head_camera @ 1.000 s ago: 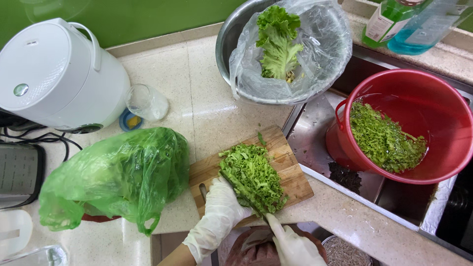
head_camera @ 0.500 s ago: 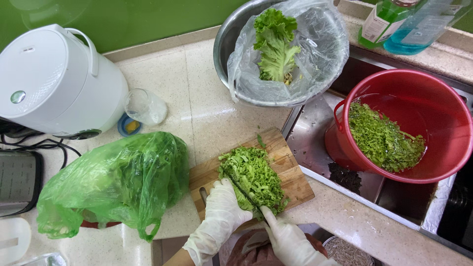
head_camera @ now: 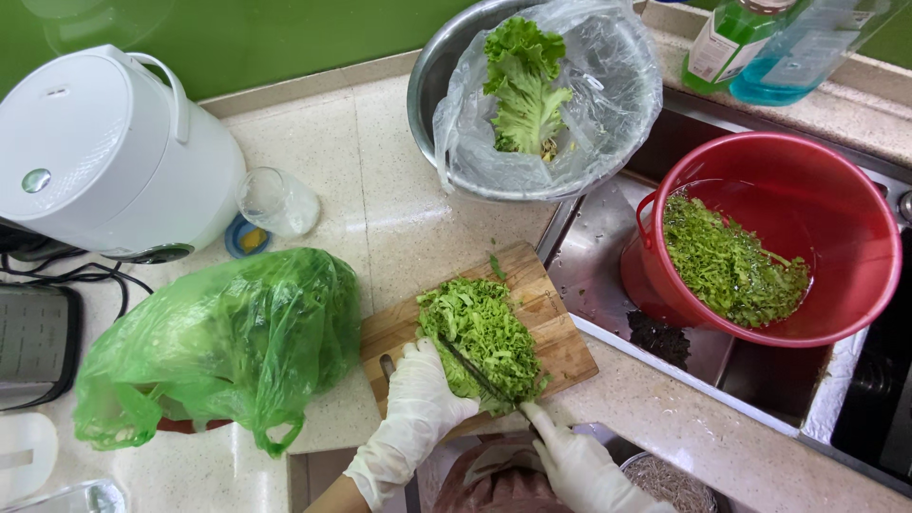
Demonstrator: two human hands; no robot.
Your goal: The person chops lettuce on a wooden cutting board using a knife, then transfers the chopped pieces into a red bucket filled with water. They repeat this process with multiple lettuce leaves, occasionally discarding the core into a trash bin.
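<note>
Pressing down on a heap of shredded green lettuce, the left hand in its white disposable glove lies at the heap's near left edge, fingers together and curled onto the leaves. The right hand, gloved alike, sits just below and right of the heap, fingers closed around the handle of a dark-bladed kitchen knife. The blade runs diagonally up and left from that hand into the lettuce, its tip close beside the left fingers. The heap's long axis runs away from the person, crossing the blade, and all of it rests on a rectangular wooden cutting board set askew on the speckled beige stone desk.

Left of the board, touching it, sits a bulging green plastic bag of greens. Right of the board, in the steel sink, a red plastic bucket holds more chopped leaves. Beyond the board stands a metal bowl lined with clear plastic, a whole lettuce leaf inside.
</note>
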